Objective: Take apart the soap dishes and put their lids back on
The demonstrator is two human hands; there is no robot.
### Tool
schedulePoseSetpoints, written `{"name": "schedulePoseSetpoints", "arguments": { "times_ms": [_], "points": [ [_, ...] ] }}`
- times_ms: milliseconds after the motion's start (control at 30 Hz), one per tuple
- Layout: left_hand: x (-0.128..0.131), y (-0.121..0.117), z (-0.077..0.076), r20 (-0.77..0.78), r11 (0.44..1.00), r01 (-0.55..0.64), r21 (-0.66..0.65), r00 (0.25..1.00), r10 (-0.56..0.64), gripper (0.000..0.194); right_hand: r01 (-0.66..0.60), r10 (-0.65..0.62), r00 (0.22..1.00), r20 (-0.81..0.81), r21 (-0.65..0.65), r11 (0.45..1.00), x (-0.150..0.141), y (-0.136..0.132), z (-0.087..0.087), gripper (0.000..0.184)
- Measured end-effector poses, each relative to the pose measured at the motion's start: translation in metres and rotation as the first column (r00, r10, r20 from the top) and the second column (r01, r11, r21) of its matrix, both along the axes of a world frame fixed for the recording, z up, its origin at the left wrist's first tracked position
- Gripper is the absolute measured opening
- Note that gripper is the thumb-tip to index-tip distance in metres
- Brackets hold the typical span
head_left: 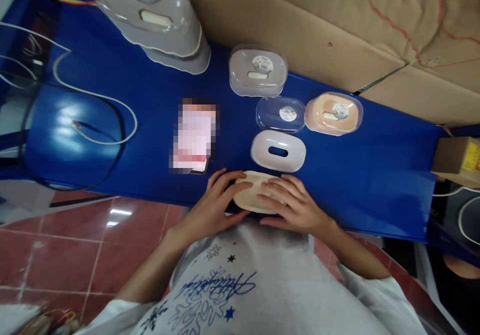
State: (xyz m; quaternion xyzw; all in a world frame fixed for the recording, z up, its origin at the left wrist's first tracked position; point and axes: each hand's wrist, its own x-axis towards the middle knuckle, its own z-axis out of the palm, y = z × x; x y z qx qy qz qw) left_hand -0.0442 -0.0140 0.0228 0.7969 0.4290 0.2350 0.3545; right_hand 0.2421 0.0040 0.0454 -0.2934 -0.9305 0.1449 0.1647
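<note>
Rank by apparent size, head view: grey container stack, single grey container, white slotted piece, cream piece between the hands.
1. Grey container stack
2. Single grey container
3. White slotted piece and cream piece: too alike to rank; the cream one is partly covered.

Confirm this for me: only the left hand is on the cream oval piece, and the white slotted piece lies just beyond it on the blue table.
Not quite: both the left hand and the right hand are on the cream oval piece, as the head view shows. The white slotted piece does lie just beyond it on the blue table.
</note>
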Motion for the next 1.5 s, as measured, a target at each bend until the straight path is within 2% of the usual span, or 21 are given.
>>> {"name": "schedulePoseSetpoints", "arguments": {
  "times_ms": [100,167,233,267,333,433,500,533,567,667,733,833,967,1067,1167,1300,1367,1500],
  "points": [
    [-0.001,-0.003,0.001,0.112,0.989,-0.048,-0.143,0.992,0.064,0.06,-0.01,0.009,1.0,0.012,0.045,0.999,-0.011,-0.014,-0.009,0.036],
    [0.0,-0.006,0.001,0.235,0.968,-0.07,-0.241,0.963,0.129,0.063,0.032,-0.03,0.998,-0.053,0.041,0.999,-0.016,-0.019,-0.011,0.032],
    [0.001,-0.009,0.002,0.4,0.926,-0.11,-0.362,0.879,0.261,0.074,0.082,-0.079,0.983,-0.168,0.007,0.997,-0.019,-0.021,-0.009,0.033],
    [0.002,-0.011,0.002,0.461,0.888,-0.116,-0.446,0.82,0.339,0.079,0.102,-0.101,0.97,-0.219,-0.008,0.995,-0.02,-0.021,-0.007,0.034],
    [0.005,-0.014,0.004,0.5,0.763,-0.056,-0.644,0.725,0.474,0.084,0.113,-0.113,0.952,-0.285,-0.017,0.993,-0.023,-0.021,-0.002,0.036],
    [0.01,-0.018,0.007,0.471,0.465,0.197,-0.863,0.644,0.603,0.098,0.013,-0.009,0.963,-0.268,0.015,1.0,-0.027,-0.018,0.003,0.036],
    [0.014,-0.019,0.008,0.447,0.294,0.35,-0.889,0.531,0.72,0.1,-0.063,0.068,0.961,-0.269,0.03,0.998,-0.027,-0.012,0.003,0.037],
    [0.016,-0.019,0.009,0.427,0.244,0.406,-0.881,0.455,0.781,0.095,-0.076,0.08,0.955,-0.287,0.027,0.997,-0.025,-0.007,0.003,0.041],
    [0.017,-0.018,0.009,0.403,0.218,0.449,-0.867,0.372,0.836,0.09,-0.06,0.062,0.951,-0.304,0.016,0.998,-0.021,-0.002,0.002,0.047],
    [0.017,-0.012,0.011,0.325,0.191,0.526,-0.829,0.174,0.93,0.083,0.137,-0.136,0.967,-0.218,-0.012,0.991,-0.007,0.019,-0.002,0.051],
    [0.014,-0.008,0.012,0.278,0.165,0.556,-0.815,0.125,0.952,0.087,0.264,-0.262,0.963,-0.056,0.024,0.964,0.003,0.032,-0.005,0.05],
    [0.011,-0.005,0.012,0.246,0.127,0.588,-0.799,0.127,0.961,0.087,0.284,-0.291,0.952,0.094,0.083,0.955,0.013,0.044,-0.008,0.051],
    [0.017,-0.001,0.008,0.276,0.134,0.625,-0.769,0.136,0.952,0.079,0.296,-0.294,0.955,-0.051,0.055,0.954,0.013,0.04,0.003,0.061],
    [0.028,0.007,0.005,0.305,0.148,0.634,-0.759,0.145,0.941,0.074,0.2,-0.199,0.973,-0.115,-0.002,0.98,0.008,0.03,0.017,0.061],
    [0.038,0.018,0.005,0.323,0.161,0.6,-0.784,0.173,0.93,0.072,0.069,-0.069,0.995,-0.077,0.005,0.998,0.002,0.022,0.027,0.049],
    [0.048,0.026,0.007,0.351,0.16,0.586,-0.794,0.227,0.908,0.077,0.045,-0.043,0.998,-0.039,0.044,0.998,0.0,0.018,0.029,0.042],
    [0.05,0.027,0.007,0.382,0.184,0.585,-0.79,0.235,0.894,0.082,0.042,-0.041,0.999,-0.026,0.056,0.998,0.001,0.019,0.029,0.041],
    [0.05,0.028,0.011,0.458,0.27,0.552,-0.789,0.235,0.857,0.09,0.004,-0.005,1.0,0.024,0.075,0.997,0.0,0.024,0.033,0.039]
  ]
}}
